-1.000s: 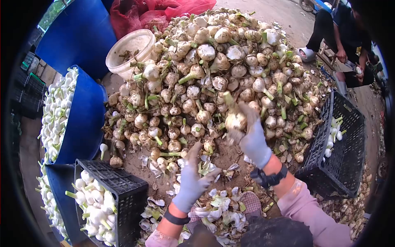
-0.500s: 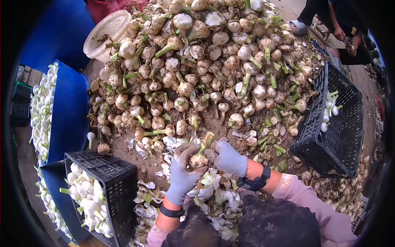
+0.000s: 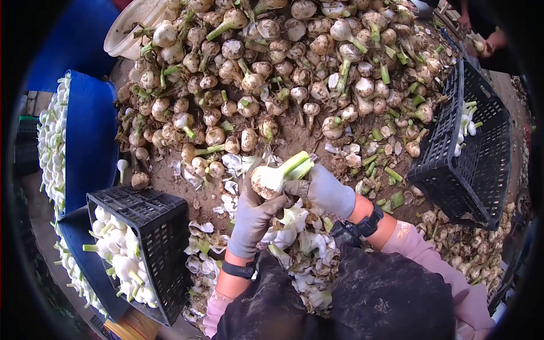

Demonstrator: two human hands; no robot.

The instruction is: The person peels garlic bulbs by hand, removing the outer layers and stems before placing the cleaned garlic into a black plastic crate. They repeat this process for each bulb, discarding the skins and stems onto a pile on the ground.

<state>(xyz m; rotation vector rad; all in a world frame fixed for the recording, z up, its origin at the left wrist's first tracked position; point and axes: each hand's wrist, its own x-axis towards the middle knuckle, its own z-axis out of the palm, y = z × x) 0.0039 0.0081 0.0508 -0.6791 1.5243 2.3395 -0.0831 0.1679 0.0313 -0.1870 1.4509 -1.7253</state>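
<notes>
A garlic bulb (image 3: 266,181) with a thick green stem is held in front of me, its stem pointing up and to the right. My left hand (image 3: 253,218), in a soiled grey glove, wraps its fingers round the bulb. Gloved too, my right hand (image 3: 328,192) is closed at the base of the stem, where a pale outer layer stands apart from it. The bulb looks white toward the stem and brown-speckled at its root end. Peeled skins (image 3: 309,243) lie below my hands. Beyond them spreads a large heap of dirty garlic (image 3: 255,85).
At left, a black crate (image 3: 164,226) of cleaned garlic stands near a blue tub (image 3: 90,147) heaped with white bulbs. A black crate (image 3: 453,170) with several bulbs stands at right. Cut stems lie nearby. Another person's hand (image 3: 496,42) shows at upper right beside a white bucket-backed heap.
Dirty outer skin has come off the bulb, exposing its white side and clean green stem. The bulb has risen slightly and tilted rightward. My view has shifted a little.
</notes>
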